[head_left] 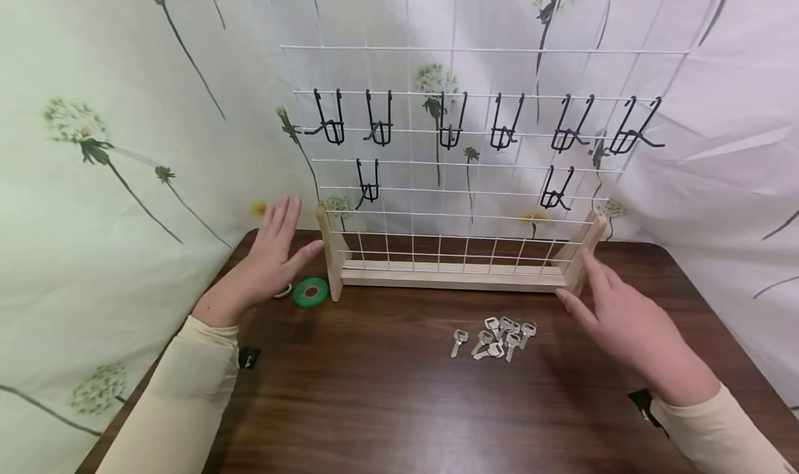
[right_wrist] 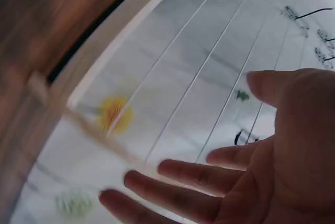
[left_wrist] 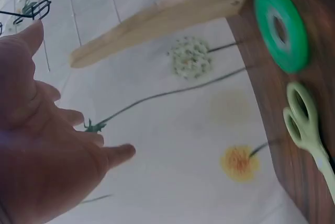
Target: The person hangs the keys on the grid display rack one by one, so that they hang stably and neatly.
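A white wire grid rack (head_left: pixel 456 212) stands upright in a wooden base (head_left: pixel 456 277), with several black hooks (head_left: pixel 449 135) hung in two rows. My left hand (head_left: pixel 259 269) is beside the left wooden upright (head_left: pixel 331 252), fingers extended and holding nothing. At the right upright, my right hand (head_left: pixel 633 321) has its fingers spread and grips nothing; whether it touches the wood I cannot tell. In the right wrist view the fingers (right_wrist: pixel 178 195) are extended in front of the grid. Several silver keys (head_left: pixel 496 336) lie in a loose pile on the table before the rack.
A roll of green tape (head_left: pixel 310 292) lies left of the base. Pale green scissors (left_wrist: pixel 309 124) are near it in the left wrist view, mostly hidden by my left hand in the head view. Flower-printed white cloth (head_left: pixel 125 252) surrounds the dark wooden table (head_left: pixel 374 391).
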A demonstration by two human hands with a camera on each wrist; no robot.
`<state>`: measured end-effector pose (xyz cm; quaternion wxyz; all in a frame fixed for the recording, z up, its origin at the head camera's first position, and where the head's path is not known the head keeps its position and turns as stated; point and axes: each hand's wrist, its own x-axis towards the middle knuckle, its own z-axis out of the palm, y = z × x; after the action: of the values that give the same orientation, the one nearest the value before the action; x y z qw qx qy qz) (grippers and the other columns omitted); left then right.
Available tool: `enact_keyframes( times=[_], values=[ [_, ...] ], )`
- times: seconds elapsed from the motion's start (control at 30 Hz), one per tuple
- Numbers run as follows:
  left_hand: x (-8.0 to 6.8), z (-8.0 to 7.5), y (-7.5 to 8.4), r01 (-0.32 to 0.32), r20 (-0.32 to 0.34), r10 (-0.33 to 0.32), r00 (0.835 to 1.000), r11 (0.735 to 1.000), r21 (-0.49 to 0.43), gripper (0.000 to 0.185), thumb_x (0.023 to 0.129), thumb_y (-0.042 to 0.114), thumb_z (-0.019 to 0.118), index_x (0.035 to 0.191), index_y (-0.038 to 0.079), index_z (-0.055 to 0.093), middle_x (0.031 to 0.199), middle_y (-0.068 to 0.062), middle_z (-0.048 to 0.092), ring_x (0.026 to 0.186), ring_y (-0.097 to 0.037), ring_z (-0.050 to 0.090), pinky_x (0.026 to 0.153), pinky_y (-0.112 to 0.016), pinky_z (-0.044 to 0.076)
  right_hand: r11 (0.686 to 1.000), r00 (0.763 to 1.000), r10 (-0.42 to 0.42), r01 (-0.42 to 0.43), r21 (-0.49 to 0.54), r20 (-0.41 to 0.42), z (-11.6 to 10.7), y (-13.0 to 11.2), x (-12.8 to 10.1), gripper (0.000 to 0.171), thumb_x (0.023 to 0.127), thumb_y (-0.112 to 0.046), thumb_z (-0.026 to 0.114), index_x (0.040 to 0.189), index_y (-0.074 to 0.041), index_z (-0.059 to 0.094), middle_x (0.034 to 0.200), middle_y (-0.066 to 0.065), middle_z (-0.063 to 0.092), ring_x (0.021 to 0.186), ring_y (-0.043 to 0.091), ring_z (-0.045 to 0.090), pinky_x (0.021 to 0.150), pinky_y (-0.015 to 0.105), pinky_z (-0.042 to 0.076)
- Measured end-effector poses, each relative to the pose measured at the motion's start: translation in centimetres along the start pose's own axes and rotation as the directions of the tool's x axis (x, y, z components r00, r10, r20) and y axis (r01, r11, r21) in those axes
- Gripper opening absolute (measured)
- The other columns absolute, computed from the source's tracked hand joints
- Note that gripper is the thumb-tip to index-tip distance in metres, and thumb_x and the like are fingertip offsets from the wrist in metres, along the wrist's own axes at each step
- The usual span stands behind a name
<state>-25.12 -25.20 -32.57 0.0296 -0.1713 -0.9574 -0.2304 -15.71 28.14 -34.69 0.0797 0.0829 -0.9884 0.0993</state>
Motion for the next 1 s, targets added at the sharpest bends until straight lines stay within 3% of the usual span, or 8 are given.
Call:
enact_keyframes(
  times=[0.17,0.3,0.43,0.6,0.77,0.9,1.0],
  values=[
    [1.7,-0.3,0.2,-0.038,-0.026,0.035,0.999,0.987,-0.155,0.088,0.114,0.054,0.039,0.170,0.018,-0.020,0.180,-0.007,-0.023,0.168,-0.038,-0.020,0.134,-0.069,-0.001,0.995,0.996,-0.061,0.056,0.080,0.068,1.9,-0.9,1.1,0.075,0.107,-0.043,0.064,0.157,0.007,0.038,0.134,0.034,0.067,0.113,0.052,0.071,0.088,0.066,0.059],
    [2.6,-0.2,0.5,-0.032,-0.018,0.028,0.999,0.965,-0.260,0.086,0.116,0.050,0.037,0.167,0.022,-0.027,0.179,-0.003,-0.026,0.168,-0.035,-0.018,0.136,-0.065,0.000,0.984,0.980,-0.096,0.067,0.167,0.173,4.1,-0.3,2.2,0.063,0.100,-0.033,0.076,0.142,0.008,0.053,0.102,0.016,0.076,0.090,0.032,0.074,0.077,0.053,0.061],
    [3.3,0.1,0.8,-0.051,-0.072,0.030,0.997,0.949,-0.311,0.081,0.117,0.044,0.035,0.169,0.023,-0.024,0.181,-0.004,-0.019,0.170,-0.039,-0.004,0.137,-0.064,0.005,0.969,0.969,-0.099,0.043,0.242,0.227,5.7,0.7,3.1,0.042,0.093,-0.027,0.082,0.117,0.003,0.065,0.085,0.004,0.071,0.074,0.016,0.062,0.066,0.036,0.052],
    [4.1,0.8,1.2,-0.043,-0.118,0.004,0.993,0.943,-0.331,0.072,0.118,0.042,0.032,0.171,0.033,-0.015,0.183,-0.003,-0.002,0.168,-0.042,0.014,0.135,-0.065,0.017,0.947,0.949,-0.047,-0.056,0.316,0.311,6.6,1.4,4.0,0.028,0.093,-0.028,0.081,0.097,-0.002,0.070,0.081,0.003,0.070,0.065,0.012,0.062,0.061,0.031,0.054],
    [4.4,1.6,1.3,-0.012,-0.190,-0.054,0.980,0.943,-0.331,0.064,0.118,0.042,0.032,0.174,0.031,0.002,0.181,-0.006,0.018,0.167,-0.038,0.020,0.135,-0.062,0.021,0.939,0.924,-0.001,-0.131,0.319,0.382,7.4,1.5,4.8,0.035,0.094,-0.035,0.080,0.069,-0.013,0.068,0.057,-0.010,0.050,0.050,0.011,0.058,0.053,0.030,0.052],
    [4.5,2.2,1.2,0.012,-0.235,-0.098,0.967,0.939,-0.344,0.059,0.118,0.042,0.034,0.172,0.021,0.025,0.178,-0.008,0.028,0.165,-0.038,0.026,0.135,-0.060,0.023,0.933,0.916,0.028,-0.168,0.317,0.400,7.8,1.5,4.8,0.043,0.094,-0.039,0.080,0.062,-0.016,0.062,0.054,-0.011,0.046,0.048,0.011,0.054,0.051,0.029,0.049],
    [4.5,2.8,1.1,0.025,-0.235,-0.117,0.965,0.933,-0.360,0.056,0.118,0.042,0.036,0.169,0.019,0.034,0.176,-0.009,0.032,0.165,-0.037,0.029,0.135,-0.059,0.025,0.930,0.905,0.046,-0.194,0.314,0.423,8.0,1.5,4.4,0.049,0.093,-0.042,0.081,0.057,-0.018,0.056,0.052,-0.011,0.042,0.048,0.009,0.047,0.049,0.027,0.043]
  ],
)
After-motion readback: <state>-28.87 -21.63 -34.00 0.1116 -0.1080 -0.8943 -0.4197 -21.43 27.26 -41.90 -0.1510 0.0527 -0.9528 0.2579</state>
